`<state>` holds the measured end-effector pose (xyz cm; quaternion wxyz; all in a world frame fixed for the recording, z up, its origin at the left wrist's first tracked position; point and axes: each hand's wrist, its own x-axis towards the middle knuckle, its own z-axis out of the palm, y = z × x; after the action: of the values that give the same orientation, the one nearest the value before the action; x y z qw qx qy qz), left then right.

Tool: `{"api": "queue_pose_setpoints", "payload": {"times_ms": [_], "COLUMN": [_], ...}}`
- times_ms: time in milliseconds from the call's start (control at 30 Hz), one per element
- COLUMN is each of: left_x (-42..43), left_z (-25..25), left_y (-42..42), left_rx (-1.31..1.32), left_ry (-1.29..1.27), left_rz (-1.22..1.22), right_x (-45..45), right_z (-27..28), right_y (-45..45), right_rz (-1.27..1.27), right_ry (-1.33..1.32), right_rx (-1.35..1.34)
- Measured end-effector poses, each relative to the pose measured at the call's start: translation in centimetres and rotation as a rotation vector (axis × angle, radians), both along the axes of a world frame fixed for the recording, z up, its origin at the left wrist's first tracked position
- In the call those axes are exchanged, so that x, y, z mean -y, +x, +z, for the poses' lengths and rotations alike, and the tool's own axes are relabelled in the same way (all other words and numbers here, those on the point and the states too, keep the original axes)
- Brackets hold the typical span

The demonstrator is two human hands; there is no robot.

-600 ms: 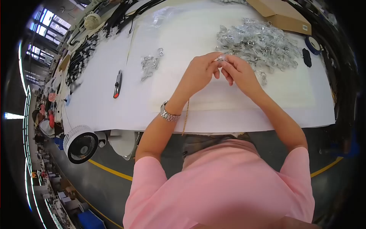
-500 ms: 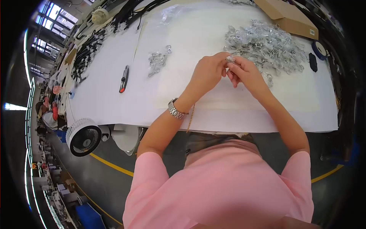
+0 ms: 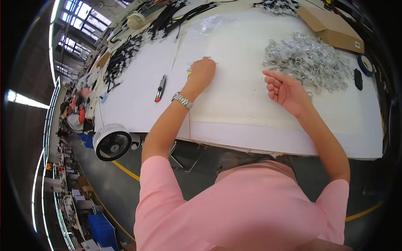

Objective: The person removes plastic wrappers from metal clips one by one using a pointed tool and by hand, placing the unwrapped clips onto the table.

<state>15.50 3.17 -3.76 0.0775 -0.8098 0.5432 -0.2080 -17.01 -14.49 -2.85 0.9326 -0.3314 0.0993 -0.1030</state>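
My left hand [image 3: 203, 72], a metal-banded watch on its wrist, is closed over the left-centre of the white table. A bit of something shiny shows at its fingertips, too small to name. The hand mostly covers the small group of metal pieces there. To the right, my right hand [image 3: 288, 91] is raised with its palm turned inward. Its index finger is stretched and the others are loosely bent, with nothing visible in them. Just beyond it lies a big heap of small metal rings or clasps in clear plastic [image 3: 310, 60].
A box cutter [image 3: 161, 88] lies left of my left hand. Black cords [image 3: 121, 62] run along the table's left side. At the back right are a cardboard box [image 3: 335, 31], a tape roll [image 3: 365, 65] and a black object [image 3: 358, 79]. A fan [image 3: 112, 143] stands by the front-left edge.
My hands were together near the heap, fingers on a small metal piece. The left has moved left to the small group; the right has drawn apart and opened. The view has shifted somewhat.
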Motion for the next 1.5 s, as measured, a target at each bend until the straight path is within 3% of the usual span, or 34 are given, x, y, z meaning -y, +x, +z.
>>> {"api": "queue_pose_setpoints", "payload": {"times_ms": [100,300,400,500,633,700,933,1167,1267,1500], "left_x": [0.6,2.3,2.3,2.1,2.0,2.1,5.6,5.2,5.2,5.5], "left_z": [0.3,1.5,2.6,4.7,6.7,7.4,3.8,2.7,2.0,1.9], "left_y": [0.9,2.0,2.0,-2.3,-7.8,-10.9,-14.0,-15.2,-14.4,-14.7], "left_rx": [0.069,0.085,0.028,-0.144,-0.798,-1.126,-1.674,-1.778,-1.866,-2.087], "left_ry": [0.014,0.066,-0.196,-0.453,-0.460,-0.389,-0.571,-0.631,-0.634,-0.520], "left_rz": [-0.115,-0.054,-0.049,-0.143,-0.321,-0.394,-0.276,-0.232,-0.175,-0.185], "right_x": [-2.2,-1.7,-1.6,-2.8,-1.7,0.1,1.6,0.8,0.8,1.3], "right_z": [0.4,-0.5,-0.6,1.0,1.2,1.2,-0.4,-0.4,0.8,0.3], "right_y": [0.4,0.5,0.7,0.6,2.7,2.5,0.7,0.9,0.6,0.6], "right_rz": [0.073,0.097,0.063,-0.203,-0.397,-0.221,-0.355,-0.437,-0.526,-0.456], "right_ry": [-0.109,-0.372,-0.507,-0.805,-1.043,-0.881,-0.653,-0.584,-0.681,-0.834], "right_rx": [-0.058,-0.173,-0.202,-0.230,-0.249,-0.236,-0.213,-0.174,-0.177,-0.140]}}
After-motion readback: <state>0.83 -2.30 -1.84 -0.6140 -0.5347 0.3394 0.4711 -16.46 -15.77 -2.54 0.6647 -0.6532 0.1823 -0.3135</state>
